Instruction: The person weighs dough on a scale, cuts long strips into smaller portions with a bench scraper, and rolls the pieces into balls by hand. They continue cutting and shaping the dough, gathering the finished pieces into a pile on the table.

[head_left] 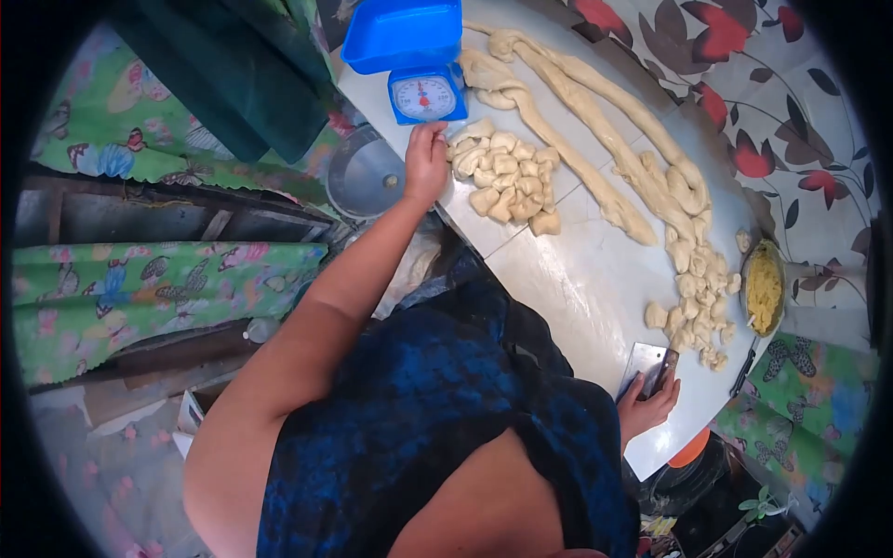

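My right hand is wrapped round the dark handle of a dough scraper, whose wide metal blade lies at the table's near right. Just above it is a heap of cut dough pieces. Across the table, my left hand is closed, fingertips drawn together in front of the blue kitchen scale; what they hold, if anything, is hidden. Beside that hand sits a second pile of dough pieces. Long dough ropes stretch from near the scale towards the heap on the right.
An oval container of yellow, crumbly-looking stuff stands at the table's right edge, with a black-handled knife close by. A metal basin is below the left edge. Patterned curtains hang around the white table.
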Action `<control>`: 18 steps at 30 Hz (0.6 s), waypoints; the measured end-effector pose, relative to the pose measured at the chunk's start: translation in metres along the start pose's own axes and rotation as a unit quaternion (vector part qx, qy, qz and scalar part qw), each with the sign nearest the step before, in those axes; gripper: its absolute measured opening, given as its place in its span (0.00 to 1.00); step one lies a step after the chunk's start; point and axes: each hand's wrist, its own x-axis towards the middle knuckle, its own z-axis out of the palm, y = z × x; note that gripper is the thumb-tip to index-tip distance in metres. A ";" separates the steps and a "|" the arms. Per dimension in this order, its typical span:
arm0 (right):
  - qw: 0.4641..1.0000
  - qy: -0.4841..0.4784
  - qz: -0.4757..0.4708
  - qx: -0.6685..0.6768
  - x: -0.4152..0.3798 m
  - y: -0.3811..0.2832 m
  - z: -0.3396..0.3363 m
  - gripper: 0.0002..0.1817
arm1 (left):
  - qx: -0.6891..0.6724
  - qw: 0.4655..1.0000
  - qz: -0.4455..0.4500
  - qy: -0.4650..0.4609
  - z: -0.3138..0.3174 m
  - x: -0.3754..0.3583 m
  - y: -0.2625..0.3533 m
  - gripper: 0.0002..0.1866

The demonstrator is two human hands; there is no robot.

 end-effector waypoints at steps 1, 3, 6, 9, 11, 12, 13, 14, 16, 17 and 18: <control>1.000 0.013 -0.011 -0.016 -0.001 0.001 0.000 0.30 | -0.005 1.000 -0.005 0.000 0.000 -0.001 0.000 0.10; 1.000 0.005 -0.017 0.000 0.000 0.002 -0.001 0.30 | 0.003 1.000 -0.008 -0.008 -0.001 0.000 0.003 0.11; 0.999 -0.005 -0.031 0.021 -0.001 0.006 0.001 0.30 | 0.010 0.999 -0.034 -0.026 0.001 0.001 0.011 0.12; 0.999 -0.003 -0.043 0.031 0.000 0.010 0.002 0.30 | 0.016 0.998 -0.044 -0.038 0.001 -0.002 0.012 0.12; 0.998 0.006 -0.048 0.034 -0.001 0.009 0.002 0.29 | 0.021 0.999 -0.029 -0.038 0.003 0.000 0.013 0.13; 0.999 0.003 -0.045 0.027 -0.001 0.007 0.002 0.29 | 0.024 0.998 -0.031 -0.043 0.002 0.000 0.013 0.13; 0.999 -0.001 -0.042 0.021 0.000 0.006 0.001 0.28 | 0.028 0.998 -0.033 -0.048 0.001 -0.001 0.013 0.12; 0.999 0.003 -0.044 0.023 0.000 0.005 0.001 0.28 | 0.028 0.998 -0.031 -0.043 0.000 -0.001 0.012 0.12; 0.999 -0.010 -0.048 0.005 0.000 0.005 0.000 0.28 | 0.047 0.997 0.010 -0.064 0.000 -0.001 0.008 0.12; 0.999 -0.007 -0.048 0.006 0.000 0.004 0.001 0.28 | 0.037 0.997 0.010 -0.066 0.001 -0.001 0.007 0.12; 0.999 -0.014 -0.049 -0.002 -0.001 0.005 0.001 0.27 | 0.035 0.997 0.012 -0.066 0.002 -0.002 0.006 0.12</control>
